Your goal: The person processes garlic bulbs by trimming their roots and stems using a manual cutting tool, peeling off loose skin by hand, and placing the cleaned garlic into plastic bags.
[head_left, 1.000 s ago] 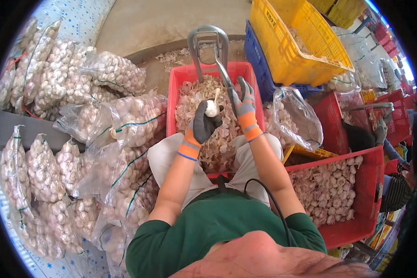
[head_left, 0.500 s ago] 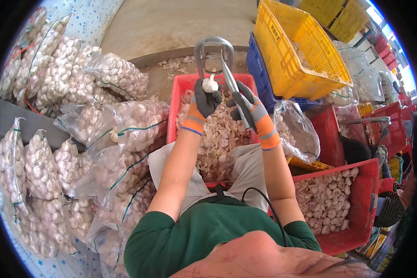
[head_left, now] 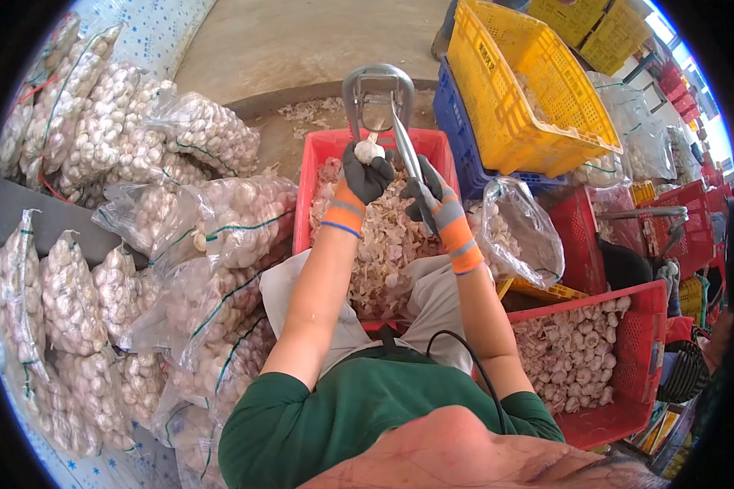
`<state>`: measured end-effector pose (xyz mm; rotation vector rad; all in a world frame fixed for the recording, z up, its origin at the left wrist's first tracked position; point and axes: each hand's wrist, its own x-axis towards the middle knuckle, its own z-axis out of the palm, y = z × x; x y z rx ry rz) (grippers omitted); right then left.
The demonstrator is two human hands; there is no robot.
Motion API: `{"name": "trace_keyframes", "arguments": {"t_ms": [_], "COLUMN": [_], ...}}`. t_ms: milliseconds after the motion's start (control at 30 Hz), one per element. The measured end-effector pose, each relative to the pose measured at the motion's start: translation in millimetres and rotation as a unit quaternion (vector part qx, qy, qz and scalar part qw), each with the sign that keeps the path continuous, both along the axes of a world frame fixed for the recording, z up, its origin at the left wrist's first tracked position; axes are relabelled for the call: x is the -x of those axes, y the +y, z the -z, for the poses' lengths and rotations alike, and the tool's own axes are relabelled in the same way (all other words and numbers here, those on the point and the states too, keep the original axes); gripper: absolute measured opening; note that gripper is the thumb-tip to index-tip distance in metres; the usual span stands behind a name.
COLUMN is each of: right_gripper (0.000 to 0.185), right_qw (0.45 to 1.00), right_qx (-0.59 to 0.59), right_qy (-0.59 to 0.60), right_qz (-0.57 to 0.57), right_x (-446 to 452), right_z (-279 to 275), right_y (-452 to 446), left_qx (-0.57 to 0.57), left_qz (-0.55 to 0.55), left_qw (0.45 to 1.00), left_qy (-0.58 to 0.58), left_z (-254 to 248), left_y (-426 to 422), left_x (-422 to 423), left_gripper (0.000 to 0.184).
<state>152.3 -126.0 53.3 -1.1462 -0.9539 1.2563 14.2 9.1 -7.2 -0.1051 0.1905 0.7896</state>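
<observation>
A white garlic bulb (head_left: 369,151) with its stalk pointing away from me rests in my left hand (head_left: 364,176), the gloved fingers curled around it. Just past the bulb stands a metal cutter with an arched frame (head_left: 355,94) at the far end of a red crate. My right hand (head_left: 432,200), also in a grey and orange glove, is wrapped around the cutter's long lever handle (head_left: 406,143). The stalk reaches up into the frame, close to the lever. Whether the blade touches it, I cannot tell. Beneath both hands, the red crate (head_left: 304,196) holds loose garlic skins (head_left: 391,244).
Mesh and plastic bags of garlic (head_left: 228,212) are piled along my left. At my right sits a red crate (head_left: 644,350) of trimmed bulbs, with an open plastic bag (head_left: 530,228) beyond it. A yellow crate (head_left: 497,106) stands on a blue crate (head_left: 448,122) at far right.
My right hand and the lever handle have swung slightly to the left, toward the bulb. My left hand and the garlic have hardly moved.
</observation>
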Motion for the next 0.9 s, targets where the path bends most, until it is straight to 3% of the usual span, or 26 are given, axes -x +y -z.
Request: {"name": "trace_keyframes", "arguments": {"t_ms": [167,267,367,533,667,700,800,833,900], "right_gripper": [0.05,0.052,0.051,0.052,0.051,0.05,0.052,0.052,0.05], "right_qw": [1.0,0.985,0.99,0.958,0.898,0.878,0.868,0.744,0.856], "right_qx": [0.015,-0.037,0.005,-0.005,-0.064,0.005,0.0,-0.03,-0.106], "right_qy": [-0.022,-0.167,-0.129,-0.273,-0.406,-0.453,-0.47,-0.616,-0.439], "right_qz": [0.015,0.039,0.049,0.09,0.16,0.153,0.16,0.256,0.252], "right_x": [3.6,-0.8,-0.7,2.8,5.0,6.5,4.2,4.0,10.0], "right_z": [7.1,43.6,58.5,64.1,74.5,75.9,70.8,86.2,67.2], "right_y": [-0.3,9.0,13.6,17.1,29.7,31.0,16.0,15.9,-6.4], "left_qx": [0.009,-0.005,-0.012,-0.003,-0.066,-0.084,-0.108,-0.183,-0.22], "left_qz": [0.009,0.013,0.014,0.041,0.034,0.036,0.006,0.009,-0.046], "left_qw": [1.0,1.0,1.0,0.999,0.997,0.996,0.989,0.972,0.951], "left_qy": [-0.021,-0.001,-0.016,-0.015,-0.027,-0.025,0.101,0.146,0.212], "left_z": [8.5,10.0,9.6,6.0,10.1,10.7,-20.5,-13.0,-33.1], "left_y": [4.1,6.0,6.3,7.1,-4.2,-7.1,-41.1,-45.2,-72.6], "left_x": [-0.6,-0.4,-0.2,4.1,2.6,5.9,19.9,24.4,19.9], "left_gripper": [0.046,0.044,0.045,0.043,0.043,0.047,0.05,0.053,0.052]}}
